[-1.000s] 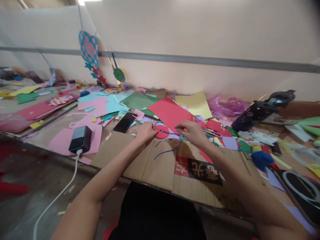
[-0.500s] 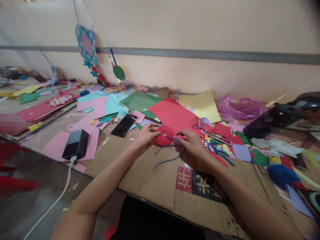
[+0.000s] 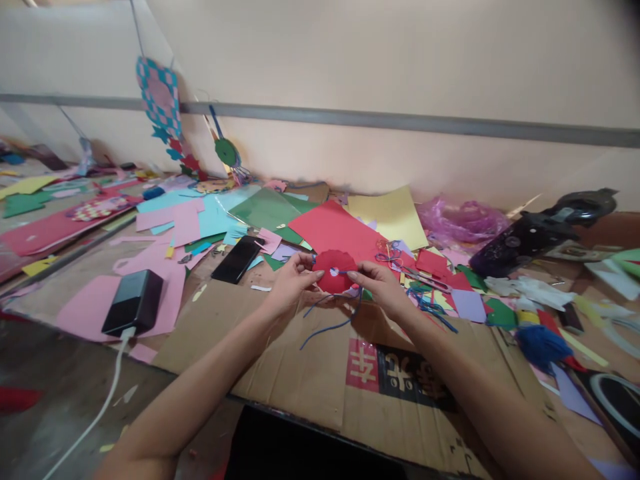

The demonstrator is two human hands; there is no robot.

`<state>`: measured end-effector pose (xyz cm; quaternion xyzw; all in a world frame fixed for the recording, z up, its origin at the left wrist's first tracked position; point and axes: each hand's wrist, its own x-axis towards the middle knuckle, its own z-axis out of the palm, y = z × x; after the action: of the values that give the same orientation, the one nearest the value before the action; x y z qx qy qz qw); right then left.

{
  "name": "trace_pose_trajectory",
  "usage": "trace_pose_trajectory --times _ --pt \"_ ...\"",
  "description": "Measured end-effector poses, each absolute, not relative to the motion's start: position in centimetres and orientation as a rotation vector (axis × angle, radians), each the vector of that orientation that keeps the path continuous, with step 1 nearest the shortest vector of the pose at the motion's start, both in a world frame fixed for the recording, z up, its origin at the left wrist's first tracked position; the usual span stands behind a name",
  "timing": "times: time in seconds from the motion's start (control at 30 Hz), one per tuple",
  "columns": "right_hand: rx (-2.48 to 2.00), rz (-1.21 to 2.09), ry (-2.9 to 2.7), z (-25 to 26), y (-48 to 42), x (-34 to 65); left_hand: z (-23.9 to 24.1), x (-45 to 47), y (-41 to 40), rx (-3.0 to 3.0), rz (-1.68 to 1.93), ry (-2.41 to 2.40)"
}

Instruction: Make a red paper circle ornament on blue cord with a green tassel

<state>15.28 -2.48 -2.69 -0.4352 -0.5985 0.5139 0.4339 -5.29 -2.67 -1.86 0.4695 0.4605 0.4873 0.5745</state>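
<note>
A round red paper disc [image 3: 333,259] with a scalloped edge and a small hole at its middle is held up above the cardboard [image 3: 295,373]. My left hand [image 3: 295,280] pinches its left edge, thumb in front. On the opposite edge, my right hand [image 3: 375,283] is closed with thumb and fingers on the disc. Blue cord [image 3: 327,328] runs from the disc's middle toward my right hand, and its loose ends hang below. Behind the disc's lower rim a strip of pale pink shows.
A black phone [image 3: 238,259] and a power bank [image 3: 134,301] with a white cable lie left. Behind are red paper [image 3: 327,223] and yellow paper [image 3: 390,215]. To the right are a cutter knife [image 3: 427,280], blue yarn [image 3: 543,347] and a dark bottle [image 3: 520,243].
My right hand has moved in onto the disc's right edge; the red strip seen by its fingers earlier no longer shows. The disc has tilted a little, and the view has shifted slightly.
</note>
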Motion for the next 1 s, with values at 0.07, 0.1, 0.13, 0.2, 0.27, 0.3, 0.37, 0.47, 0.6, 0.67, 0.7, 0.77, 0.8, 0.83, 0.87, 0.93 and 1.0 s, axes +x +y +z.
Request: trace_pose_trajectory --times 0.07,0.1,0.13,0.2,0.27,0.3,0.37,0.47,0.6,0.67,0.7,0.77,0.8,0.83,0.87,0.93,1.0 --pt "-1.105 1.247 -1.516 -2.4 -2.5 15.5 -1.9 -5.5 -2.4 1.124 1.153 1.106" --pt "-1.120 1.212 -1.531 -2.2 -2.5 15.7 -1.9 -5.8 -2.1 1.149 1.196 1.141" --pt "-1.137 1.170 -1.552 -2.0 -2.4 15.9 -1.7 -6.2 -1.8 1.183 1.268 1.183" --pt "-1.170 1.086 -1.606 -1.4 -2.4 16.4 -1.0 -7.0 -1.3 1.271 1.458 1.254" --pt "-1.203 1.021 -1.665 -0.7 -2.5 16.7 0.2 -7.5 -1.1 1.391 1.526 1.273" --pt "-1.216 1.004 -1.690 -0.4 -2.6 16.9 0.9 -7.5 -1.1 1.467 1.474 1.259" --pt "-1.226 1.003 -1.725 0.1 -2.7 17.0 2.2 -7.1 -1.4 1.603 1.271 1.187" --pt "-1.199 1.044 -1.745 0.7 -3.0 17.2 3.4 -5.5 -1.8 1.695 0.952 1.042" --pt "-1.172 1.075 -1.738 1.2 -3.2 17.3 3.3 -3.6 -1.3 1.598 0.859 1.019" --pt "-1.155 1.111 -1.735 1.5 -3.4 17.2 2.9 -3.4 -0.9 1.499 0.851 1.003" --pt "-1.149 1.127 -1.735 1.5 -3.4 17.2 2.7 -3.4 -0.7 1.458 0.838 0.990" --pt "-1.152 1.136 -1.740 1.6 -3.4 17.2 2.3 -3.6 -0.7 1.422 0.787 0.968" --pt "-1.156 1.135 -1.742 1.5 -3.4 17.1 2.1 -3.8 -0.7 1.423 0.763 0.955" --pt "-1.158 1.136 -1.736 1.4 -3.3 17.1 1.9 -4.0 -0.8 1.430 0.748 0.940" --pt "-1.157 1.136 -1.721 1.2 -3.2 17.2 1.7 -4.1 -0.9 1.439 0.741 0.925" --pt "-1.155 1.134 -1.665 0.9 -2.9 17.2 1.4 -4.5 -0.9 1.453 0.733 0.910" --pt "-1.156 1.127 -1.615 0.5 -2.7 17.4 1.2 -4.8 -0.7 1.483 0.715 0.910"
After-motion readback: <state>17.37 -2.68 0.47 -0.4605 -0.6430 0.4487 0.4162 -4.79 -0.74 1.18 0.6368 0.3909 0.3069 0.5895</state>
